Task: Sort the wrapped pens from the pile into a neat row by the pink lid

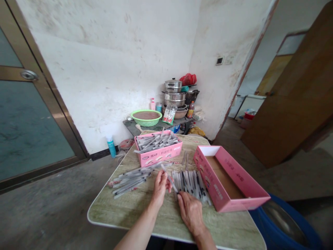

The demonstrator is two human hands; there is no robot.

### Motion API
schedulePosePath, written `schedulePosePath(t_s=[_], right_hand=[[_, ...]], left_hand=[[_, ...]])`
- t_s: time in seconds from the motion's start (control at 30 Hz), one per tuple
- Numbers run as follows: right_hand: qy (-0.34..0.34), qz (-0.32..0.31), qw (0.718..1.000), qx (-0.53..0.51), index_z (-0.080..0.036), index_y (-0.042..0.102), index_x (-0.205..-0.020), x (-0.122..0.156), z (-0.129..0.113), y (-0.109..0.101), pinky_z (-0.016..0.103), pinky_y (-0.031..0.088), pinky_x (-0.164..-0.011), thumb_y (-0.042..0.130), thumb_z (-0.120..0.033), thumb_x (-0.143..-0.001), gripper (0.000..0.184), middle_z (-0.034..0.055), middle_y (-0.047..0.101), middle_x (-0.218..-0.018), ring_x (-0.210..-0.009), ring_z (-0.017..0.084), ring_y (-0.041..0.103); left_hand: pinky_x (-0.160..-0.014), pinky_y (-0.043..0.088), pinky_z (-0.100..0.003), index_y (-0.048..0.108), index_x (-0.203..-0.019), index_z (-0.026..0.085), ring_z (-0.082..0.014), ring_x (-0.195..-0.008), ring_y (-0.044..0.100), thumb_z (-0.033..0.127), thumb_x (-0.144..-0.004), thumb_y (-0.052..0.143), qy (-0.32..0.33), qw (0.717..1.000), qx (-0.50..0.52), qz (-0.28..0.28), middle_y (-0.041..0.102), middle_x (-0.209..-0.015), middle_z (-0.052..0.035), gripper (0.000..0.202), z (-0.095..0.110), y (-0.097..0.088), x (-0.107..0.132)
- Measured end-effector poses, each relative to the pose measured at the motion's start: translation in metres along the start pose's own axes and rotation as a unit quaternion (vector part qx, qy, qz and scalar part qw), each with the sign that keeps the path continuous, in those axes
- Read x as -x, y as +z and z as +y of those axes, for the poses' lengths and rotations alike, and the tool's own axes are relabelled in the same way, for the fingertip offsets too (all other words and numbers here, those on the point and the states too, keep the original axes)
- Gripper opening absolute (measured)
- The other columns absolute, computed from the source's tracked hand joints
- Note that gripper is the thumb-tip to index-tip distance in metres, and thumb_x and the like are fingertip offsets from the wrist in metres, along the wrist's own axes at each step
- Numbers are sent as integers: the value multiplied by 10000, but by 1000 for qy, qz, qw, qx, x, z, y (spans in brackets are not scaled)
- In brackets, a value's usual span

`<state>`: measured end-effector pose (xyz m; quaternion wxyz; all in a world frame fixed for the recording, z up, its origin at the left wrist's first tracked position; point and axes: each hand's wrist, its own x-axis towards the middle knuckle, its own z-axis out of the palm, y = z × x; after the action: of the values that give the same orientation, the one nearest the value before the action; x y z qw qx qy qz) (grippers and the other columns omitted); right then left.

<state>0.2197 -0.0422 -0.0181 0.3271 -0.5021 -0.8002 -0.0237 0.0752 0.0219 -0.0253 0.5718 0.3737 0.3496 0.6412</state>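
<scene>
A pen (170,178) with a pale translucent barrel and a dark end slants between my two hands. My left hand (160,185) pinches it along the upper part, while the fingers of my right hand (191,210) close on its dark lower end. Just beyond my right hand lies a row of similar pens (191,182), side by side on the table (125,211). Left of my left hand, more pens (134,180) are spread in a loose pile. A pink box (161,155) heaped with pens stands behind both groups.
To the right, a second pink box (220,187) shows its bare brown bottom. Behind the table, a low dark surface holds a green basin (146,121), stacked steel pots (173,93) and bottles. A blue tub (291,222) sits at the lower right; a spray can (111,147) stands on the floor.
</scene>
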Motion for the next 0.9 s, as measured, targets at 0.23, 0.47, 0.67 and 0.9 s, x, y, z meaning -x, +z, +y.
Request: schedulePosePath(t_s=[0.23, 0.47, 0.67, 0.9], right_hand=[[8, -10, 1000, -9, -173, 587, -883, 2, 3, 3, 208, 404, -616, 337, -255, -986, 282, 27, 623, -705, -635, 126, 610], [26, 12, 999, -39, -157, 588, -919, 3, 3, 3, 209, 412, -611, 363, -266, -977, 257, 38, 639, -727, -635, 127, 613], [37, 26, 998, -34, -147, 597, -1011, 4, 6, 5, 218, 434, -636, 411, -304, -960, 249, 65, 666, -792, -682, 144, 639], [32, 15, 999, -40, -157, 602, -931, 3, 4, 3, 210, 420, -617, 382, -279, -970, 254, 52, 656, -747, -647, 134, 630]], left_hand=[[-384, 410, -163, 537, -960, 139, -79, -479, 540, 501, -796, 605, -36, 998, -24, -54, 627, -726, -30, 403, 5, 2, 5], [-407, 463, -198, 544, -842, 122, -110, -480, 578, 523, -759, 634, -68, 993, -64, -75, 613, -640, -19, 419, -2, 0, 5], [-401, 472, -203, 521, -826, 134, -115, -460, 580, 534, -739, 646, -70, 993, -69, -60, 615, -607, -13, 428, 1, 3, 4], [-397, 474, -208, 516, -802, 137, -118, -441, 578, 539, -738, 647, -69, 993, -74, -62, 615, -585, -13, 427, 0, 3, 4]])
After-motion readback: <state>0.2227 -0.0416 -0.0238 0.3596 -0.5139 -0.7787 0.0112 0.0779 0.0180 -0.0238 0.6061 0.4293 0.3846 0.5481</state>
